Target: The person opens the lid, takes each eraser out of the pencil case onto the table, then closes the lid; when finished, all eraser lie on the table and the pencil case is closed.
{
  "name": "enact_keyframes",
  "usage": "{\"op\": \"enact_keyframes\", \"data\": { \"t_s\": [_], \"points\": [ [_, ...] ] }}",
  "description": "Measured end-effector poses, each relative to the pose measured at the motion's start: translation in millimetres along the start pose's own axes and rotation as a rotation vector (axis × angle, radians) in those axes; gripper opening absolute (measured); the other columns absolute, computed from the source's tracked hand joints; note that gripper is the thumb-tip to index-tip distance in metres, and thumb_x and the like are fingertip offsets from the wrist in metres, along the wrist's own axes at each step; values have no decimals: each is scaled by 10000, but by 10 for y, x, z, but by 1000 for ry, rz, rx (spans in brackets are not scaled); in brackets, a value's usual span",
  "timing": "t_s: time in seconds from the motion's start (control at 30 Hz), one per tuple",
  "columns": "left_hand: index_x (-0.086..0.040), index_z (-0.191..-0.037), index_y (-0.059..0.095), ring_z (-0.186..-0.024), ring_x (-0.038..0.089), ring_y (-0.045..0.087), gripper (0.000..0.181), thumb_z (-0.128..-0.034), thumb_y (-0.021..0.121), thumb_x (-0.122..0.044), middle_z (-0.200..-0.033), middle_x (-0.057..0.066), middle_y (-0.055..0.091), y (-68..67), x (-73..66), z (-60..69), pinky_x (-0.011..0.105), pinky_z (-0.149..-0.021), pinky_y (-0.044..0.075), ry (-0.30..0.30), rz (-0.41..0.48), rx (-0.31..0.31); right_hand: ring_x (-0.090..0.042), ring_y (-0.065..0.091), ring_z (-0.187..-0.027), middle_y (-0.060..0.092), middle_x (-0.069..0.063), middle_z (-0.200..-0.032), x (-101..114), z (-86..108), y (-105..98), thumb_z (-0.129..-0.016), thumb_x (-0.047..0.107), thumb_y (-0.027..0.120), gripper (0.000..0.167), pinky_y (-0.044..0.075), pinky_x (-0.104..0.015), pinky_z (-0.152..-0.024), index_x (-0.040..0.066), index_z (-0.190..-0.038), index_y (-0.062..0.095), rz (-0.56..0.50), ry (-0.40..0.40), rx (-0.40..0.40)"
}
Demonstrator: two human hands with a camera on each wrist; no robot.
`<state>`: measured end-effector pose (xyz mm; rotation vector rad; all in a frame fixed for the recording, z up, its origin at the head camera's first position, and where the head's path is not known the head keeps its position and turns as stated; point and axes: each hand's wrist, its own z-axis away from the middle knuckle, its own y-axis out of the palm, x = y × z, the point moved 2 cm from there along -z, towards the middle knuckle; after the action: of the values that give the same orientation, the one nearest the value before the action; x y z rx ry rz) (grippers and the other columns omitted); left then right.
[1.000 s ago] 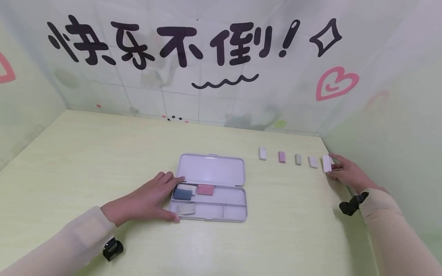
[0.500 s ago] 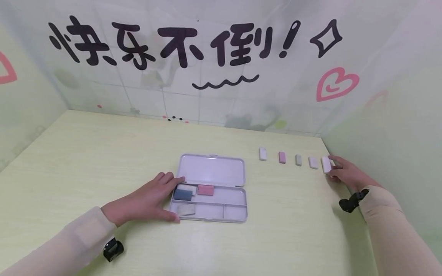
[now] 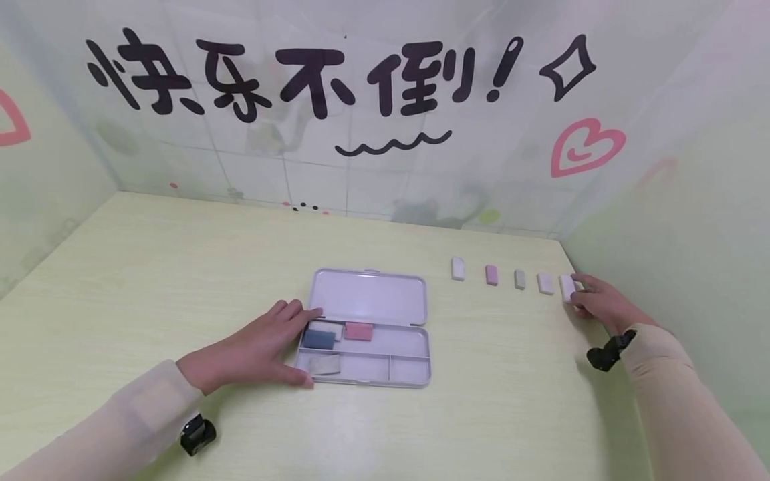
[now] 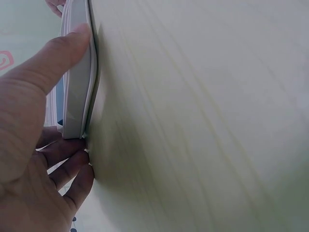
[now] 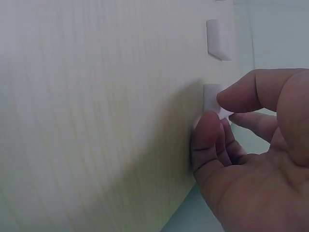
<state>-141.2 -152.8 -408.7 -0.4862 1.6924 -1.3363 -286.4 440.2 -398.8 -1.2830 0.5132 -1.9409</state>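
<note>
White eraser [image 3: 566,288], pinched by the right grip [image 3: 609,308] while the left grip [image 3: 255,351] holds the case [image 3: 368,297], could bump the pale eraser [image 3: 545,283] just left of the right grip if released unevenly.

Booth-like workspace, wood-grain table [image 3: 228,260], walls [image 3: 313,177] with printed lettering [image 3: 317,90]

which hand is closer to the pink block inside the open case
Left. The left hand holds the case at its left end, a little left of the pink block; the right hand is well to the right, at the rightmost white block.
</note>
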Motion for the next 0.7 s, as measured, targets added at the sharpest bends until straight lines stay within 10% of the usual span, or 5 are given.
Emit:
{"op": "enact_keyframes", "data": {
  "t_s": [0.27,0.47,0.7],
  "points": [
    [5,-1524,470,-1060,172,419,1072,-761,846,-647,-1185,23,503,17,3,-14,357,-912,461,-6,-3,11,-31,514,-719,505,20,-858,-14,32,14,-1025,112,432,731,451,-243,-717,-132,-1611,67,2,2,-32],
    [6,-1525,468,-1066,176,423,1076,-757,852,-641,-1193,28,508,5,3,-9,366,-917,466,-15,-2,13,-49,574,-745,528,-319,-1204,-7,29,11,-1026,113,461,662,480,-247,-717,-207,-1544,200,84,-8,-79],
    [11,-1521,472,-1066,178,426,1072,-757,854,-637,-1197,32,511,-5,-9,-4,367,-918,466,-17,-1,14,-555,537,-1147,442,-509,-1341,103,53,70,-992,174,524,604,516,-554,-918,-238,-1407,371,334,-131,-208]
  ]
}}
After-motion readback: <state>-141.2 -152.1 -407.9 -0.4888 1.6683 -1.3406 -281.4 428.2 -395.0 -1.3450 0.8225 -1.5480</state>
